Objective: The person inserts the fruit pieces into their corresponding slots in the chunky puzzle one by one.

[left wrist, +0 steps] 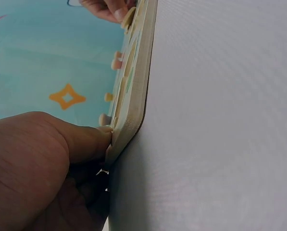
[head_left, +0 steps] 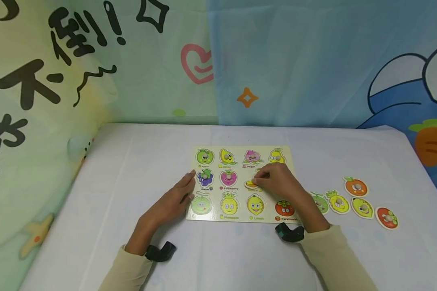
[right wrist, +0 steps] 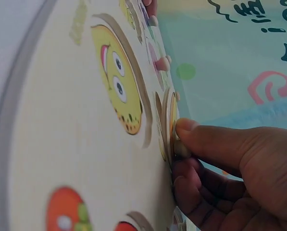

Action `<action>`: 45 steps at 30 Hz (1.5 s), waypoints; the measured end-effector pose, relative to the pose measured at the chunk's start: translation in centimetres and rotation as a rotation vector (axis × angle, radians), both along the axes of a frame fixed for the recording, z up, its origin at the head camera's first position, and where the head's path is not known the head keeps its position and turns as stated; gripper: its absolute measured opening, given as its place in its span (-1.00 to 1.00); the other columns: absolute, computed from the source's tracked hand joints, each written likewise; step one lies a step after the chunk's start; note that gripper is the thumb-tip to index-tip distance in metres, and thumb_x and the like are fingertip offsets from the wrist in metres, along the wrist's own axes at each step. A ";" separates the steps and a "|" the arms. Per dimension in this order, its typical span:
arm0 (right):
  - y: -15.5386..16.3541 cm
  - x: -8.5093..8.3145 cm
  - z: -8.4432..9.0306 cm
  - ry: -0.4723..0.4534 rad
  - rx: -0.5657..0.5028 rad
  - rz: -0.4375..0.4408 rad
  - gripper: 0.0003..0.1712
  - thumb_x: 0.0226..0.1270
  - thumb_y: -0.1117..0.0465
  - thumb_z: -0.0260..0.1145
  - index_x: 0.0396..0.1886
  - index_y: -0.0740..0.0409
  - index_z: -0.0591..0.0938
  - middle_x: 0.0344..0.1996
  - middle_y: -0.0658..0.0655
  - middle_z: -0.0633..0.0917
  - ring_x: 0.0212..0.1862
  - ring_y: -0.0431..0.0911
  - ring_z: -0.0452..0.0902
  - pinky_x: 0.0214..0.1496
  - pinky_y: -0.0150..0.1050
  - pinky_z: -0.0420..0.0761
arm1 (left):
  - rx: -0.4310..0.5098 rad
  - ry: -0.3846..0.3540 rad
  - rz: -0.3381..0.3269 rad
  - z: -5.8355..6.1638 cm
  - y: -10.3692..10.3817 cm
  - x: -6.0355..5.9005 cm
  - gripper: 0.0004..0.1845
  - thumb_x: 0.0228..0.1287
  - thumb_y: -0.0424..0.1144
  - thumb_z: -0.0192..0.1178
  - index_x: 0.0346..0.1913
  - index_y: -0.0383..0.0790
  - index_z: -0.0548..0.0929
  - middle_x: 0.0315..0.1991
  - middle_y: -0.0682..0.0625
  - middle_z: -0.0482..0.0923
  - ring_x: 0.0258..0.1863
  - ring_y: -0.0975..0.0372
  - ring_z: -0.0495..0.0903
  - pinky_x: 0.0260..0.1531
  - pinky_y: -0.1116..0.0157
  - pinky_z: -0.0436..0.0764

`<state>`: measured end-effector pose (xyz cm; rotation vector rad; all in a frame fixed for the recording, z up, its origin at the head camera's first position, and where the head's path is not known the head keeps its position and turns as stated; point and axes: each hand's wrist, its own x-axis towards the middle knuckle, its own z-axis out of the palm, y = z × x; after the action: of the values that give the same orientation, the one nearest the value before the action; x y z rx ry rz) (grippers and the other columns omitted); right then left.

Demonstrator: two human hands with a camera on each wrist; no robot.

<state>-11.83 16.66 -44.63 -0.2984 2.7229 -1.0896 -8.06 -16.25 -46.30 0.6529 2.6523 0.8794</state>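
A wooden fruit puzzle board (head_left: 240, 220) lies on the white table. My left hand (head_left: 173, 205) rests at the board's left edge, fingers fairly straight; in the left wrist view, its thumb (left wrist: 88, 143) presses near the board corner. My right hand (head_left: 281, 182) pinches a yellow puzzle piece (right wrist: 171, 125) by its knob between thumb and fingers. That piece stands tilted at the third recess of the middle row, partly hidden by the fingers. Pegged pieces such as the green apple (head_left: 205, 157), grapes (head_left: 205, 178) and strawberry (head_left: 228, 178) sit in the board.
Several loose pieces lie right of the board: an orange (head_left: 356, 187), a pineapple (head_left: 338, 202), a lemon (head_left: 362, 208), a red persimmon (head_left: 387, 218) and a green round fruit (head_left: 320, 203), partly behind the right forearm. A printed curtain (head_left: 295, 60) hangs behind the table.
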 end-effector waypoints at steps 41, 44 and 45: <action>-1.2 0.4 -0.7 0.017 0.030 -0.129 -0.89 0.18 0.19 0.49 -0.36 0.13 0.80 -0.37 0.05 0.72 -0.32 -0.09 0.54 -0.22 -0.19 0.51 | 0.013 -0.015 0.017 -0.2 -0.2 0.0 -0.41 0.49 -0.33 0.02 0.47 -0.35 0.11 0.55 -0.02 -0.13 0.51 0.14 -0.15 0.42 0.14 0.04; -1.0 0.5 -0.8 0.009 0.021 -0.144 -0.88 0.19 0.19 0.48 -0.33 0.15 0.80 -0.36 0.05 0.72 -0.34 -0.09 0.54 -0.22 -0.19 0.50 | 0.015 -0.020 0.014 -0.2 -0.1 -0.1 -0.41 0.49 -0.32 0.02 0.47 -0.34 0.11 0.55 0.00 -0.14 0.51 0.16 -0.16 0.42 0.15 0.04; -1.0 0.6 -0.8 0.008 0.017 -0.147 -0.88 0.19 0.20 0.48 -0.32 0.15 0.80 -0.37 0.05 0.72 -0.35 -0.09 0.54 -0.23 -0.19 0.51 | 0.015 -0.020 0.014 -0.2 0.0 0.0 -0.41 0.49 -0.32 0.02 0.47 -0.35 0.11 0.55 0.00 -0.14 0.51 0.16 -0.16 0.42 0.15 0.04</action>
<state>-11.28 15.68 -45.47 -0.1020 2.7976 -1.1021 -8.10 -16.28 -46.52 0.6266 2.6385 0.9051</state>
